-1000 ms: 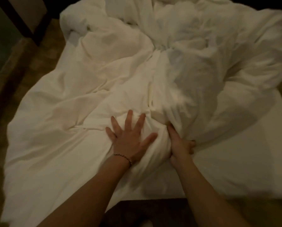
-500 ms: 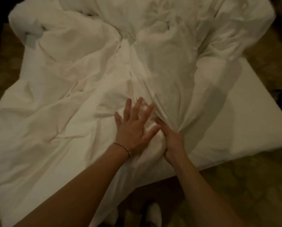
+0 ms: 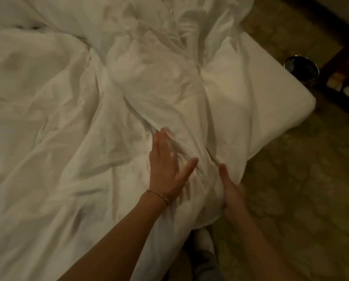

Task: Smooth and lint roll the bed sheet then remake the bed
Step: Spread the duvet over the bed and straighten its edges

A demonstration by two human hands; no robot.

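**Hands on a bunched ridge of white bedding at the near corner of the bed**

A white duvet (image 3: 153, 94) lies crumpled across the bed, soft and thick, full of deep folds. Its main ridge runs from the far middle of the view down toward the near edge, narrowing as it comes, so its long axis points roughly far to near. To the left it spreads out flatter, with shallower, wide creases. To the right, the bed sheet (image 3: 266, 94) shows bare and smooth, stretched over the rounded corner of the mattress.

The left hand (image 3: 167, 169) lies flat on the near end of the ridge, fingers straight and close together, thumb spread out to the right, pressing on the cloth. A thin beaded bracelet (image 3: 158, 194) circles its wrist. The fingertips are smeared by motion blur. The right hand (image 3: 230, 189) sits just to the right, against the side of the same ridge, thumb pointing far along the fabric. Its fingers are tucked behind the cloth, so it seems to grip a fold, though I cannot tell for sure.

The near end of the duvet hangs over the mattress edge, down between the two forearms. Under it a pale shoe (image 3: 205, 238) shows partly. The floor is a mottled carpet (image 3: 291, 199), dim and brownish. At the far right a dark round bin (image 3: 300, 69) stands beside dark wooden furniture, cut off by the frame.
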